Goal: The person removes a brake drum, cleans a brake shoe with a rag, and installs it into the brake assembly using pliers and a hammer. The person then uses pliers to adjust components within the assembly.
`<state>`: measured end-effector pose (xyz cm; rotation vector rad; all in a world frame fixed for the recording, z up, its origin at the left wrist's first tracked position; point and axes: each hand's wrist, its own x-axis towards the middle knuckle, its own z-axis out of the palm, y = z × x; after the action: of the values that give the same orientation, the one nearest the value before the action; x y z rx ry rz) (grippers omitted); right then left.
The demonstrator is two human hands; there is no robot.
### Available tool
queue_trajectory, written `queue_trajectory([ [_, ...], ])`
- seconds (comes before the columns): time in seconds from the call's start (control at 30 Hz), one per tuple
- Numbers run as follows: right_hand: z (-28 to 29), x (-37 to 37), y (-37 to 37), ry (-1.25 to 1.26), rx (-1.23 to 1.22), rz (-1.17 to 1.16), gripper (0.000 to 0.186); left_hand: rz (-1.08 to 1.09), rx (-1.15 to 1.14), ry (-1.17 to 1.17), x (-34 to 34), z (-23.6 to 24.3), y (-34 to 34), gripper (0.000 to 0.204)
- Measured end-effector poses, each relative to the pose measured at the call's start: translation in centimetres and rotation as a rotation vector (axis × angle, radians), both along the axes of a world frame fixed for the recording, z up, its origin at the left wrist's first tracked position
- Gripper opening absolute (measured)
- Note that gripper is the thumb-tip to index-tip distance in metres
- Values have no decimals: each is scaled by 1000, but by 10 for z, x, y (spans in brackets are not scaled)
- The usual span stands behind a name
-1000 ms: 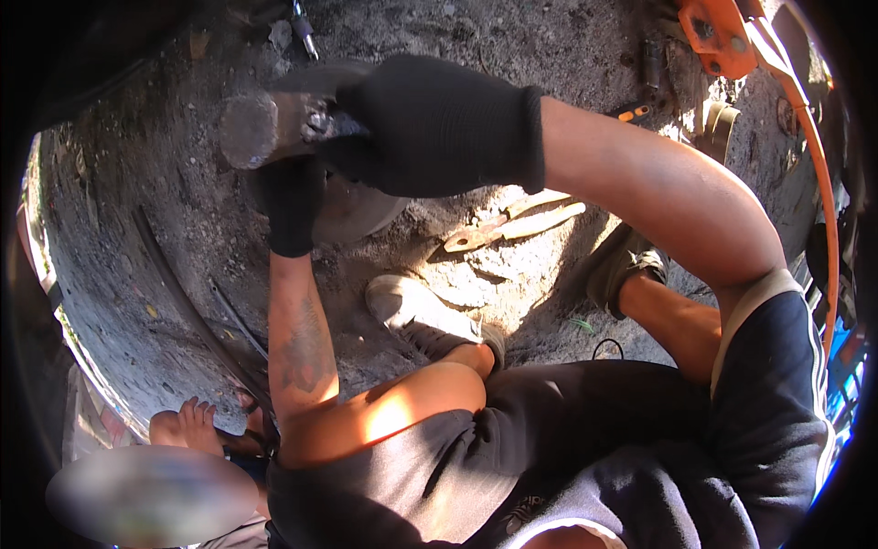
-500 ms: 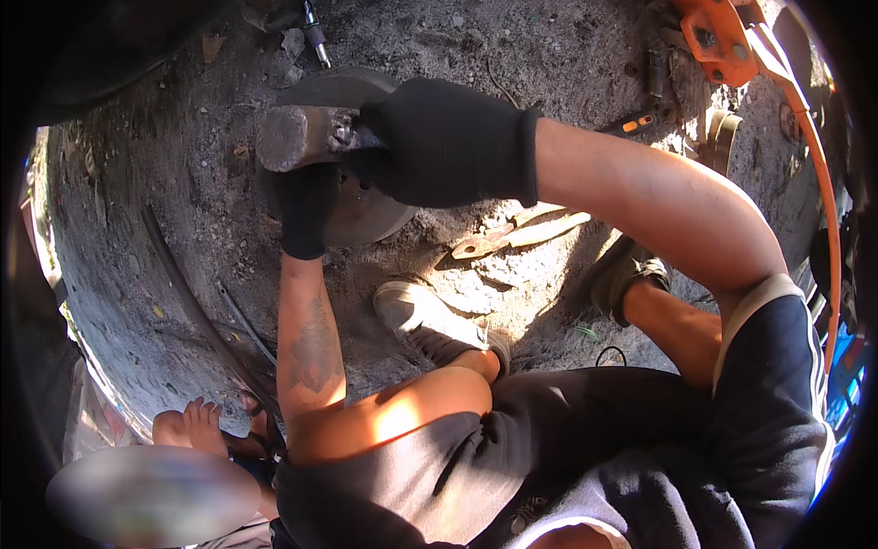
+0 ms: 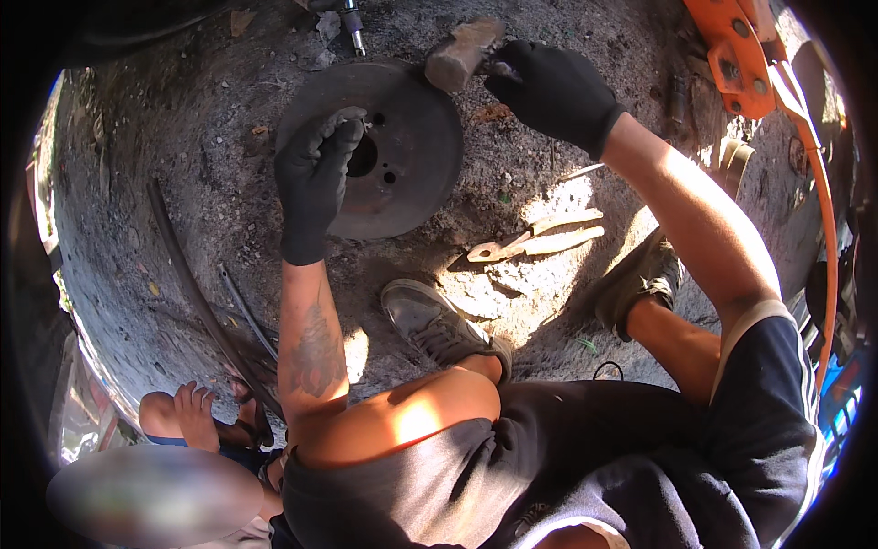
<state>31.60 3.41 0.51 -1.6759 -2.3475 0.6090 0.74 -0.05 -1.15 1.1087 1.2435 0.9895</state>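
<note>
A round rusty metal drum (image 3: 412, 169) lies flat on the dirt ground ahead of me. My left hand (image 3: 315, 178), in a black glove, rests on the drum by its centre hole and pinches something small that I cannot make out. My right hand (image 3: 553, 91), also gloved, grips the handle of a hammer (image 3: 462, 53). The hammer's worn head touches or hovers at the drum's far rim.
Rusty pliers (image 3: 535, 240) lie on the ground right of the drum. My shoes (image 3: 439, 325) are planted near them. An orange metal frame (image 3: 741, 55) stands at the upper right. Another person's bare foot (image 3: 183, 412) shows at the lower left, beside thin black rods (image 3: 197, 293).
The hammer has swung from close to the camera down and away to the drum's far rim. My left hand stays at the drum's centre.
</note>
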Motion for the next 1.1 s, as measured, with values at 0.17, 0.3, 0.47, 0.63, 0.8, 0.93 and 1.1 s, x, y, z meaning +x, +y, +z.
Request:
queue_trajectory([
  [0.17,4,-14,7,-151,11,99,28,94,-98,-125,2,14,-2,20],
  [0.3,39,-56,-6,338,161,197,25,151,-187,-336,9,22,-3,20],
  [0.47,40,-87,-17,836,30,236,41,104,-223,-470,18,39,-10,21],
  [0.63,46,-96,-18,836,127,245,32,73,-215,-499,12,42,-13,23],
  [0.8,50,-99,-18,804,189,228,29,99,-243,-534,6,33,-16,27],
  [0.93,47,-102,-19,812,267,174,27,83,-296,-679,21,50,-13,34],
  [1.1,47,-108,-23,854,275,74,26,178,-389,-851,26,38,-14,37],
])
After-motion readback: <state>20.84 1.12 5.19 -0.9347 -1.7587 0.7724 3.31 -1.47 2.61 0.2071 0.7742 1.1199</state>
